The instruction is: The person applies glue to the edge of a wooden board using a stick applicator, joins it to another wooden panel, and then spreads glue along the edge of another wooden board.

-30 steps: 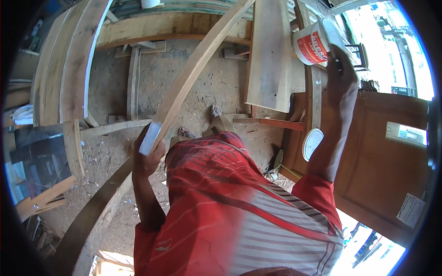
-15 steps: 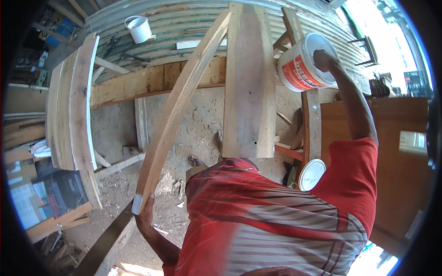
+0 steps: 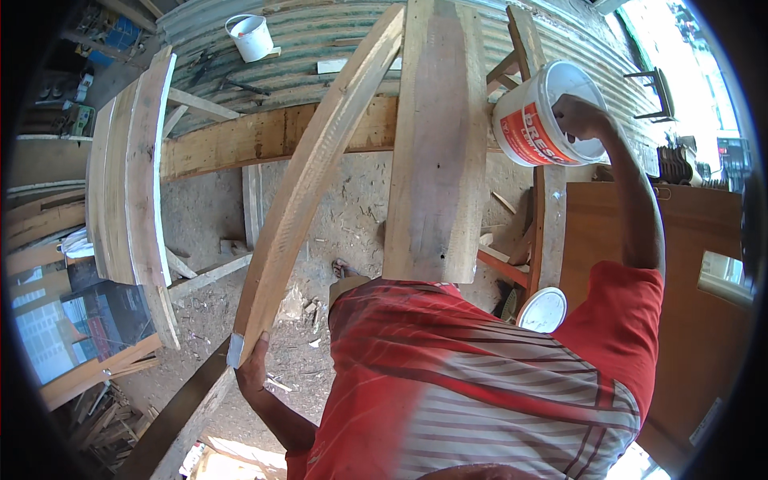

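My left hand (image 3: 254,370) grips the near end of a long curved wooden plank (image 3: 320,172) that runs up and away toward the top of the view. A small white patch sits on the plank's end beside my fingers. My right hand (image 3: 578,118) is raised at the upper right, fingers hooked over the rim of a white tub with a red label (image 3: 536,120), holding it tilted on its side. My red striped shirt (image 3: 480,376) fills the lower middle.
A wide flat board (image 3: 438,152) stands ahead of me. Curved planks (image 3: 132,184) lean at left. A white bucket (image 3: 250,36) rests on corrugated sheeting at top. A white lid (image 3: 542,310) lies low at right beside a brown door panel (image 3: 672,264). Sawdust covers the ground.
My right hand lowered the white tub slightly from the top edge and tipped it sideways. My left hand slid down and back along the curved plank toward its near end.
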Demonstrator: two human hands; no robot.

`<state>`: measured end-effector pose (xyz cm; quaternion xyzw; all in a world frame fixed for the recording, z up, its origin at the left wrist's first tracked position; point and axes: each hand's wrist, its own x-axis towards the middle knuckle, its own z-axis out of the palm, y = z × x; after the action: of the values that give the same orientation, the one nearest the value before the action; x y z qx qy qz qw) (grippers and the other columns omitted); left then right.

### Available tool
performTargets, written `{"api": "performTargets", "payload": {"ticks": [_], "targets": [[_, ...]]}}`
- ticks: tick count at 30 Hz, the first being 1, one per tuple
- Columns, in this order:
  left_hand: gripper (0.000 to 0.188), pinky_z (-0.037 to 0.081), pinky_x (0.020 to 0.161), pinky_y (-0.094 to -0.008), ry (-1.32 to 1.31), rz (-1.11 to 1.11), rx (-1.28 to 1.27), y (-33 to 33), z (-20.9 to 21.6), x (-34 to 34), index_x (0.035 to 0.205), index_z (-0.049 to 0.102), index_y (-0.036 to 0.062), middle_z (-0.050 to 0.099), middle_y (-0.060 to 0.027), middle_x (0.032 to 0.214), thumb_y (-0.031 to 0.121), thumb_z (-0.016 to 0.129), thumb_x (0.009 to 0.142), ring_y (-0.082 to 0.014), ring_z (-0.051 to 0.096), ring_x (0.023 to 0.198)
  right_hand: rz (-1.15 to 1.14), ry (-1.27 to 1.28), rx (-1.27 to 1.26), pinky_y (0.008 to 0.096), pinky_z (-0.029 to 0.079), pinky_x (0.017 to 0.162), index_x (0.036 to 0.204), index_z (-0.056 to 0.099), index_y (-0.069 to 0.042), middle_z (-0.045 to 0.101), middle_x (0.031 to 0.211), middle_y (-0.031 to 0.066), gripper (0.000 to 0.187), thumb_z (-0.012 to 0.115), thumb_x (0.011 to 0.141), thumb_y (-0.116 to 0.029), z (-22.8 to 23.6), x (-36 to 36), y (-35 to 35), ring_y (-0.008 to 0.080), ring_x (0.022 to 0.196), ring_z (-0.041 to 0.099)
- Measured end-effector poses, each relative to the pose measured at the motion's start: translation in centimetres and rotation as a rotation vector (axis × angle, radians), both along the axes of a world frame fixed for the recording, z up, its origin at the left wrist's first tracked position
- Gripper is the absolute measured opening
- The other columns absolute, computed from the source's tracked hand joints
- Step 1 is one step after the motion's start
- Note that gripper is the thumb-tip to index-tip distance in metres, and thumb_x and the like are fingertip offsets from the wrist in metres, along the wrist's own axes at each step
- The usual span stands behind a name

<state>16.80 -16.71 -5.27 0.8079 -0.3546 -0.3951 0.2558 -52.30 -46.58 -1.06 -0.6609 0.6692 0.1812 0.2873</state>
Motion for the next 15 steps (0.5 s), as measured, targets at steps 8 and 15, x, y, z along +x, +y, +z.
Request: {"api": "performTargets", "payload": {"ticks": [8, 15], "targets": [[0.063, 0.048, 0.105, -0.0366, 0.035, 0.010, -0.008, 0.8, -1.6, 2.0, 0.139, 0.055, -0.0052, 0.063, -0.0150, 0.132, 0.015, 0.080, 0.085, -0.0257, 0.061, 0.120, -0.371, -0.234, -0.345, 0.0259, 0.046, 0.050, 0.100, 0.074, 0.000, 0.067, 0.077, 0.0037, 0.034, 0.063, 0.098, -0.032, 8.8, -1.4, 8.0, 0.0107, 0.061, 0.061], [0.047, 0.052, 0.094, -0.0349, 0.082, -0.103, 0.007, 1.8, -3.7, 3.4, 0.128, 0.063, -0.0061, 0.070, -0.0137, 0.120, 0.017, 0.078, 0.090, -0.0220, 0.067, 0.109, -0.305, -0.408, -0.644, 0.0278, 0.041, 0.061, 0.126, 0.071, -0.004, 0.059, 0.085, 0.0014, 0.043, 0.055, 0.104, -0.037, 8.7, 0.3, 13.9, 0.0089, 0.068, 0.050]]}}
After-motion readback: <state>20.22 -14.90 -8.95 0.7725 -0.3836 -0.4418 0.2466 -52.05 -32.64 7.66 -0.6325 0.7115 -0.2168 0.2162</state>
